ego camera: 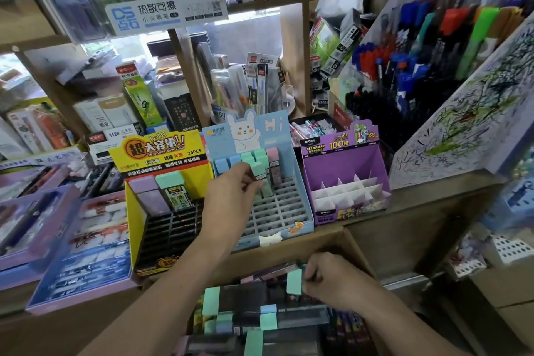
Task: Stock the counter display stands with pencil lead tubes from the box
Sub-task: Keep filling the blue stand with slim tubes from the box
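Left hand (231, 191) is pinching a mint-capped lead tube (258, 172), seating it in the blue display stand (300, 211); only its back rows are holding tubes. Right hand (332, 280) is gripping another mint tube (294, 282) inside the cardboard box (355, 246). Yellow stand (130, 211) is holding three tubes; purple stand (318, 182) is showing bare dividers. Judging stocking early, most slots waiting.

Three display stands (161, 153) (271, 130) (344, 150) — two hands (231, 193) (332, 277)

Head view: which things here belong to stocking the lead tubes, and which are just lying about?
Job: left hand, mint tube, blue stand, yellow stand, purple stand, right hand, mint-capped tube, box.
Just there: marker rack, scribbled board, pen trays.
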Tool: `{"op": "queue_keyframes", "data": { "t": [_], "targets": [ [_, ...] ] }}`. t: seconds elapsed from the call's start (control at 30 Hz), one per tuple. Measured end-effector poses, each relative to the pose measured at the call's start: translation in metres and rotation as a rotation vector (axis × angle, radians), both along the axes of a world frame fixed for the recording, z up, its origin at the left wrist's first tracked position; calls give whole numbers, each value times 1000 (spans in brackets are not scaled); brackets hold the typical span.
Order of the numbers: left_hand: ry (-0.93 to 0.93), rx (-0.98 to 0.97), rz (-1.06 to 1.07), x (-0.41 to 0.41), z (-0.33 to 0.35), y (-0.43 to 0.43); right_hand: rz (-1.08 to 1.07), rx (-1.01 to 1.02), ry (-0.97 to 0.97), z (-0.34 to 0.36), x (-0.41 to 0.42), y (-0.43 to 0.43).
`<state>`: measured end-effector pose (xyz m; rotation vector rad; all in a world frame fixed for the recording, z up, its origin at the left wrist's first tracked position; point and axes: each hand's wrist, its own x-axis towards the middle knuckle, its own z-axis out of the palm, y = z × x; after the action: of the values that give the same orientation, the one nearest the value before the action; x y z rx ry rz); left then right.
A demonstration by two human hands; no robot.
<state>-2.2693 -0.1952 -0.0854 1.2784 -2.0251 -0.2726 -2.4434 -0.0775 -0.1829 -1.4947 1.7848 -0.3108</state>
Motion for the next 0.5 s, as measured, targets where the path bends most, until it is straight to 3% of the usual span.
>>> {"op": "queue_keyframes", "data": {
  "t": [0.5],
  "targets": [
    [76, 79, 7, -3, 1, 0, 7, -11, -2, -3, -2, 1]
  ]
}}
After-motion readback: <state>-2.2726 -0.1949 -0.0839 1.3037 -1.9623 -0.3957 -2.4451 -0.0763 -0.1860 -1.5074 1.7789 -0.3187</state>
